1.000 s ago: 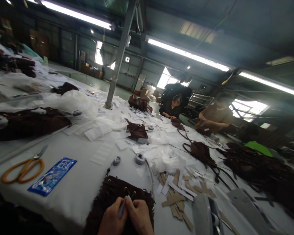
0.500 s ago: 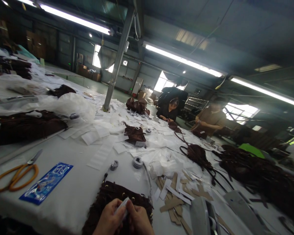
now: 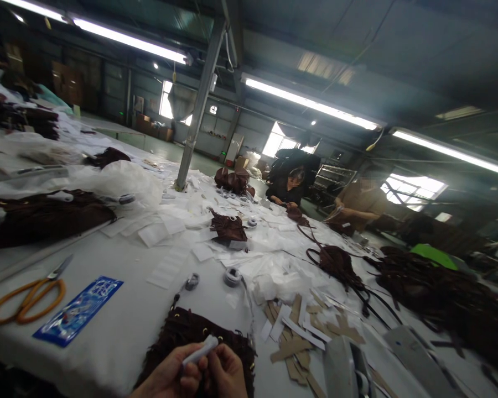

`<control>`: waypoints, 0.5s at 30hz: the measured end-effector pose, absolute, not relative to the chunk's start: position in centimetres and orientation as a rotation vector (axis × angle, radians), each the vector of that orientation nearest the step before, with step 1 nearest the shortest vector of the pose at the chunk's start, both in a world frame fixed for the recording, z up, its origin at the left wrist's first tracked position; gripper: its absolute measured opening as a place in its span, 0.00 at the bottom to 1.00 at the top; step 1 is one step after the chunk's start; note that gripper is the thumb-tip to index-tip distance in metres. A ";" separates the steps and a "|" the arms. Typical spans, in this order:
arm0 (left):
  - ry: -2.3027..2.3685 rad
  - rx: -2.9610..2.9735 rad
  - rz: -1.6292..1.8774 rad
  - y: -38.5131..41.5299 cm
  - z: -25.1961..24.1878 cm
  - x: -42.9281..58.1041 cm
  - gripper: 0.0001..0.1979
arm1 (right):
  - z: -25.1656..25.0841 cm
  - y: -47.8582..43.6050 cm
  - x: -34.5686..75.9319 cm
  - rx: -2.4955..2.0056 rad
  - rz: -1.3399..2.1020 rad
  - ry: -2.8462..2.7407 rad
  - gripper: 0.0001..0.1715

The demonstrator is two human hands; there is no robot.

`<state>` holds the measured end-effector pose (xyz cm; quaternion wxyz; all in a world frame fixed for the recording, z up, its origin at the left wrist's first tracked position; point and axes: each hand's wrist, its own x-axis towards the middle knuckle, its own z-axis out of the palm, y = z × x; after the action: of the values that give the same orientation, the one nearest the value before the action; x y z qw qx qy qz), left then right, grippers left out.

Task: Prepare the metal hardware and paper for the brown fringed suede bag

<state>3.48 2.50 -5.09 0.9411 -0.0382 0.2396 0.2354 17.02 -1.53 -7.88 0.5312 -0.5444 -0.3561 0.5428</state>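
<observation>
Over a dark brown fringed bag [image 3: 199, 323] with gold eyelets, my left hand [image 3: 175, 369] is closed round a small white wrapped piece [image 3: 201, 350]. It looks like white paper or foam folded round something I cannot make out. My right hand [image 3: 227, 369] pinches at the near side of that piece, its fingertips against my left fingers. Beyond the bag's top edge lie two grey-white wrapped coils [image 3: 233, 277], the right one joined to a strap running down to the bag. The bag's lower part is hidden by my hands.
Orange-handled scissors [image 3: 29, 298] and a blue printed packet [image 3: 78, 310] lie left. Cardboard and paper strips [image 3: 292, 348] and a grey tape dispenser [image 3: 344, 365] are right. A metal post [image 3: 199, 110] stands at the table. Two people [image 3: 288, 185] work across it.
My hands have shifted slightly down and left. The white piece has tilted flatter, with more of it showing above my fingers. The view has moved a little.
</observation>
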 end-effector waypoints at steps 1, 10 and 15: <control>0.507 -0.052 0.471 2.5 -5.2 3.4 0.09 | -7.7 -1.6 17.0 -1.313 1.276 -0.873 0.29; 0.673 0.547 0.619 1.1 -3.7 3.8 0.21 | -7.7 -3.3 14.4 -1.408 1.061 -0.734 0.38; 0.775 0.748 0.608 0.8 -4.5 3.8 0.33 | -8.8 -3.1 13.5 -1.443 1.113 -0.705 0.28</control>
<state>3.80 0.84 -4.52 0.8148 0.3507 0.3632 0.2849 13.55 -3.06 -8.75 0.5596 -0.6119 -0.2992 0.4720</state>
